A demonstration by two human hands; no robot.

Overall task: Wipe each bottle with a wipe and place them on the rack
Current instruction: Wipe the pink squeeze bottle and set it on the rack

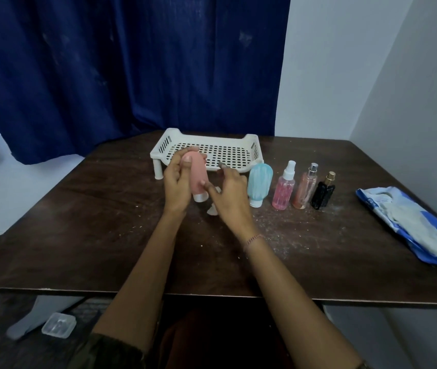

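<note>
Left hand (176, 182) has its grip wrapped round the pink bottle (198, 174), holding it up off the bench (105, 222), just in front of the rack's near-left corner. Right hand (229, 194) sits just right of it with the fingers spread fairly wide and the index tip at the bottle's lower side. A bit of white wipe (212, 209) pokes out from under that hand, but honestly I can't tell if it's actually being held.

Around it: the white slotted rack (238, 153) stands on short legs at the far side of the bench with nothing on it, and both hands partly block its near edge. To the right, four more bottles stand upright in a row: a light blue squeeze bottle (259, 182), a pink spray bottle (283, 190), a peach perfume bottle (305, 189) and a black bottle (323, 194) with a gold top. Well off to the right lies a blue wipes pack (412, 225), open. White crumbs are scattered over the dark bench top. A blue curtain (132, 62) hangs behind.

The pink one is soft-looking, rounded at the top, with its white cap pointing down, tilted slightly.
</note>
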